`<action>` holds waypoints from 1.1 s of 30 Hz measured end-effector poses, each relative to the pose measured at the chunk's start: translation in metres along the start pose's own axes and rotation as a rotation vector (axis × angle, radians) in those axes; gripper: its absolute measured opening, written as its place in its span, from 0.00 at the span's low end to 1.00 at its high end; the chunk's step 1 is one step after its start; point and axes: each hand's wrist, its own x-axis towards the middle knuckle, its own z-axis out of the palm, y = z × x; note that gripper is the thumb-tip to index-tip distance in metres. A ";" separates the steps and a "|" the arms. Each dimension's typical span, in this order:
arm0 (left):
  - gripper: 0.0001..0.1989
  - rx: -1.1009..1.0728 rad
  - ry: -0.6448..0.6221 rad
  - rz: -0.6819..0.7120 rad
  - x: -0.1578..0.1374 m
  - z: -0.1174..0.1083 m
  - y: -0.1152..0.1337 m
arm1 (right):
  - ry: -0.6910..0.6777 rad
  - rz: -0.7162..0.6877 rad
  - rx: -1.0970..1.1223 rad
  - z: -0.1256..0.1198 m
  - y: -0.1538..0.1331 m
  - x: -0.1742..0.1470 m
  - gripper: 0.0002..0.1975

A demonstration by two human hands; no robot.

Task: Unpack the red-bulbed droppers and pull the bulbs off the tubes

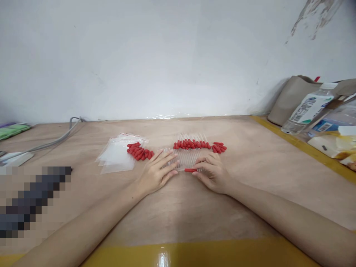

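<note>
Between my hands lies a dropper, a clear tube with a red rubber bulb (pixel 190 170), level and close to the table. My right hand (pixel 214 172) pinches its bulb end between thumb and fingers. The thumb and index fingertip of my left hand (pixel 160 172) close on the tube's clear end, with the other fingers stretched over nearby tubes. Just beyond, a row of clear tubes (pixel 190 158) lies side by side, partly covered by my fingers. Behind them is a row of droppers with red bulbs (pixel 191 144). Loose red bulbs (pixel 139 151) lie left, and more red bulbs (pixel 219 147) right.
Clear zip bags (pixel 115 154) lie fanned out on the left. A grey cable (pixel 61 139) crosses the far left, behind a pixelated dark object (pixel 36 202). At right stand a water bottle (pixel 308 107), a grey bag (pixel 289 98) and yellow-white packaging (pixel 330 142). A wall (pixel 178 63) bounds the back.
</note>
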 end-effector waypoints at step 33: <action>0.08 -0.306 0.061 0.071 -0.002 0.004 0.021 | 0.005 -0.466 -0.280 0.005 -0.006 0.003 0.07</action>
